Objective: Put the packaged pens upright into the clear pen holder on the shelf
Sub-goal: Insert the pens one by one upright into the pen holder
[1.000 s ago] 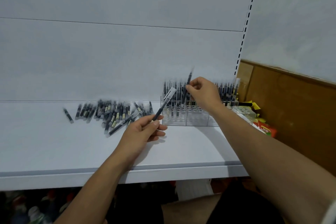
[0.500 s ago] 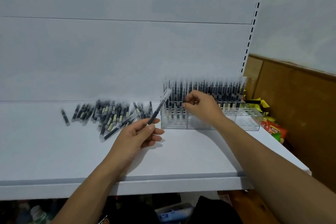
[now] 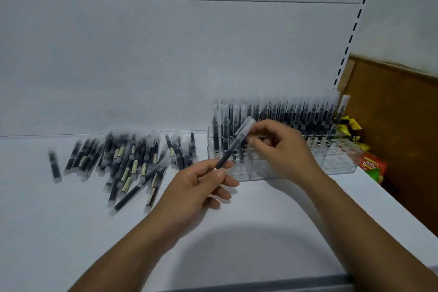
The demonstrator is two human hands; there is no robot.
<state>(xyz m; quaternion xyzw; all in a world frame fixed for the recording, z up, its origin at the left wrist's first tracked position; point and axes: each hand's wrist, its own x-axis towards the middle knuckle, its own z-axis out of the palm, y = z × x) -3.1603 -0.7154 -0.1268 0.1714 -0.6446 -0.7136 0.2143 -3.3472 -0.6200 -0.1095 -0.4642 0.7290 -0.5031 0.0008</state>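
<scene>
Pen in a clear wrapper [image 3: 233, 147] is up in the air, tilted, over the middle of the shelf [image 3: 71, 232], just in front of the clear pen holder [image 3: 339, 163]. The left hand [image 3: 196, 187] pinches its low end with thumb and fingers. Its top end points up at the right hand [image 3: 282, 149]. That hand's fingers are curled right by the wrapper tip, and the blur hides whether they grip it.

The holder stands at the back right of the shelf, against the white back wall [image 3: 166, 54]. Many wrapped pens [image 3: 296, 114] stand upright in its back rows. A pile of loose pens [image 3: 128, 161] lies flat along the back of the shelf, just beside the holder's left end. One lone pen [image 3: 55, 166] lies nearer the left edge. Bright snack bags [image 3: 369, 166] sit past the shelf's right edge, by a brown board [image 3: 403, 137].
</scene>
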